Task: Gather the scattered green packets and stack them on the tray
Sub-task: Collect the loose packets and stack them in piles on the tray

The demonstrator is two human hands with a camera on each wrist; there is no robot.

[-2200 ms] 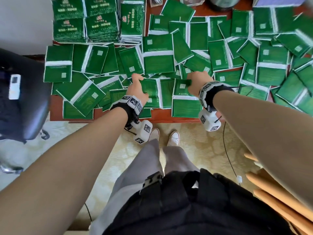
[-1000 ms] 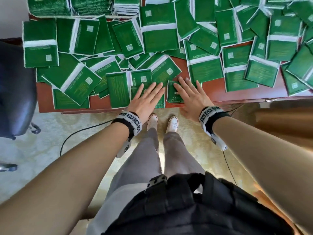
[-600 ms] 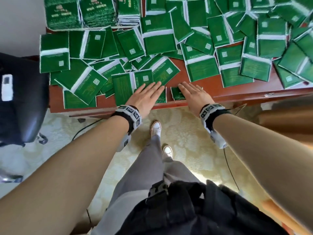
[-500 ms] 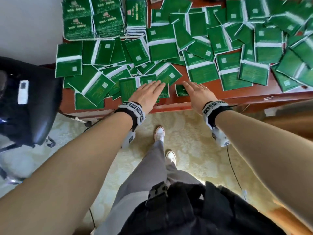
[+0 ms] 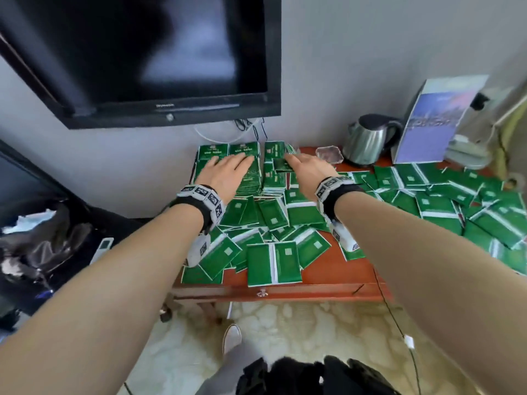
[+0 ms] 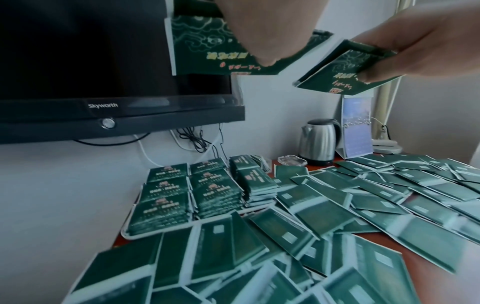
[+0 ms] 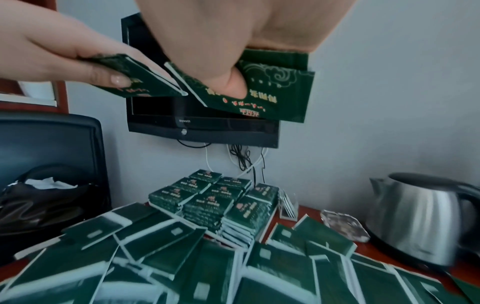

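Note:
Many green packets (image 5: 273,260) lie scattered over the red-brown table (image 5: 336,273). At the back left, neat stacks of packets (image 6: 187,195) fill a white-rimmed tray (image 6: 130,232). My left hand (image 5: 225,169) hovers over those stacks and pinches one green packet (image 6: 202,45) under its palm. My right hand (image 5: 308,166) is just to the right, above the tray's right-hand stack (image 7: 249,207), with its thumb pinching another green packet (image 7: 272,88). The two held packets are close together and almost touch at their corners.
A black television (image 5: 137,52) hangs on the wall right above the tray, with cables (image 5: 251,129) dangling behind. A steel kettle (image 5: 368,141), a glass ashtray (image 5: 329,155) and a standing calendar (image 5: 427,121) sit at the back right. A black chair (image 5: 42,223) stands left of the table.
Both hands lay flat on packets at the table's front edge; each has since lifted a packet and carried it back over the tray stacks. The head view has tilted up.

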